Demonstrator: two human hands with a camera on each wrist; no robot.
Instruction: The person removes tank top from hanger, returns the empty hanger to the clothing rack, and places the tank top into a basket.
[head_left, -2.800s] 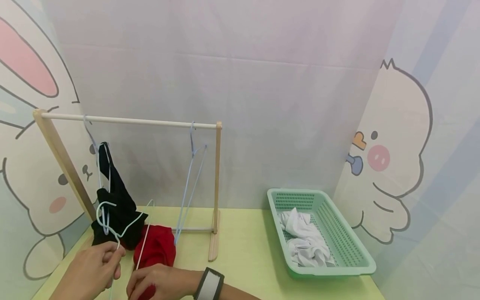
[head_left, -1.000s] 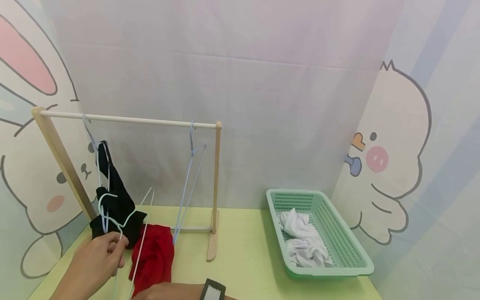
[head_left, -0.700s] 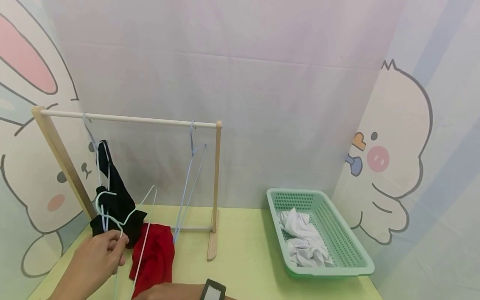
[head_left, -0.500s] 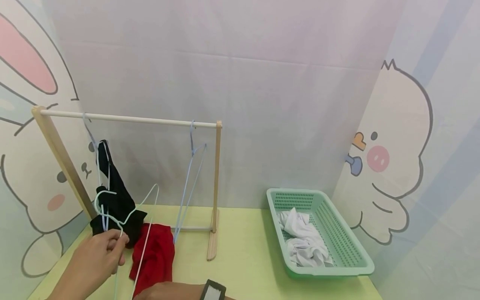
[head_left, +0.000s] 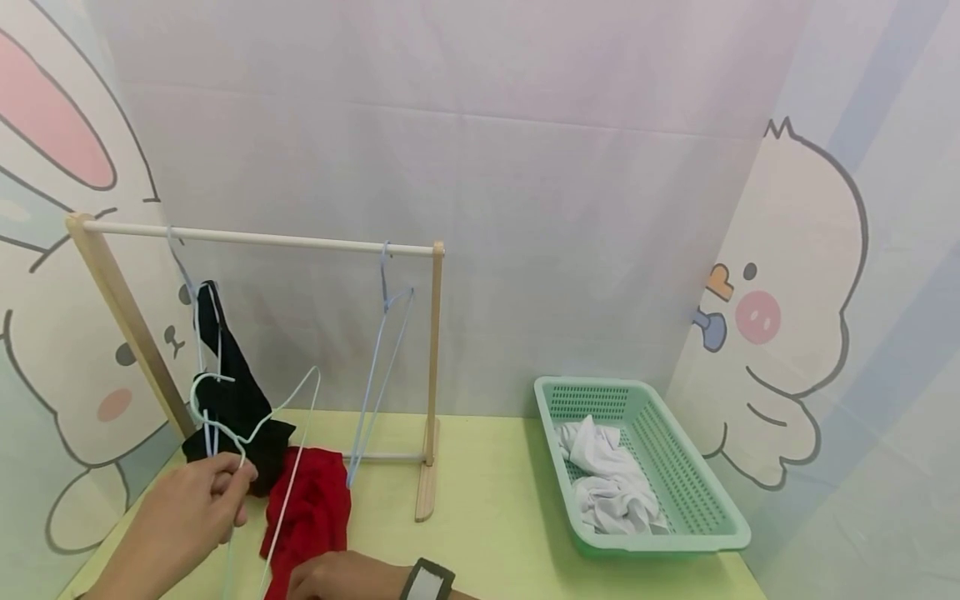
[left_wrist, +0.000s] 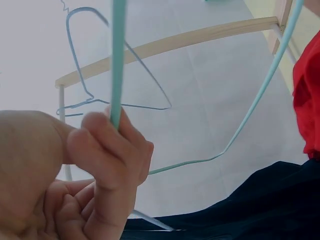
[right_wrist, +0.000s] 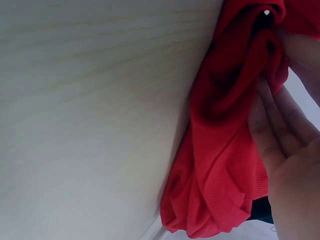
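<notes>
My left hand (head_left: 183, 510) pinches a pale green clothes hanger (left_wrist: 117, 60) just under its hook; the hook points up, in front of a black garment (head_left: 240, 408). One side wire of the hanger runs down across a bunched red garment (head_left: 318, 500) on the table. At the bottom edge of the head view, my right hand (head_left: 341, 577) is partly cut off. In the right wrist view, its thumb and fingers (right_wrist: 272, 127) hold a fold of the red garment. The hanger's lower bar is out of sight in the head view.
A wooden rack (head_left: 255, 239) stands at the left, with the black garment on a blue hanger. A bare blue hanger (head_left: 371, 383) hangs near its right post. To the right, a green basket (head_left: 693, 467) holds white cloth (head_left: 611, 483).
The right hand has moved down toward the view's lower edge, then slightly up, drawing the red garment out longer. The hanger's right shoulder has risen and shifted right. The left hand keeps its grip.
</notes>
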